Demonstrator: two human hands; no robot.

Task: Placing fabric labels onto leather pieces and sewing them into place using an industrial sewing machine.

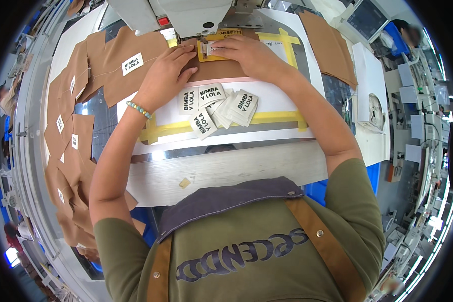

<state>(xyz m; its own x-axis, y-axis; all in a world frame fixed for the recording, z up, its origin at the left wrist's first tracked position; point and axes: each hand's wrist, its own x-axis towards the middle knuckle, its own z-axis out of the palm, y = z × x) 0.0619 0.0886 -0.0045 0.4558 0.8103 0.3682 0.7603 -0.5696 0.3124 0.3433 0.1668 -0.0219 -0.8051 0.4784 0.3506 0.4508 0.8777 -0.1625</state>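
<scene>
Olive-green cloth with brown straps [307, 221] fills the lower edge, worn by the person at the tabletop [221, 173], whose near strip is pale, worn wood. Beyond it a white board [282, 103] is laid, marked off with yellow tape [166, 130]. A loose pile of small white labels [221, 108] with dark print is spread on this board.

Further back, a brown fabric piece [214, 68] is placed under the head of a white sewing machine [186, 15]. The left hand [168, 70] is laid flat and open on the brown fabric piece, nothing being gripped; a beaded bracelet [138, 109] is worn at its wrist. The right hand [246, 53] is pressed down with fingers extended on a single white label [211, 49] set in a yellow guide frame [209, 53] just below the needle.

More brown cut pieces [68, 126], several carrying sewn labels, are strewn along the left of the tabletop, and a stack [329, 45] is seen at the right. Around it a workshop is seen, with further machines and a screen [365, 17] at the upper right.
</scene>
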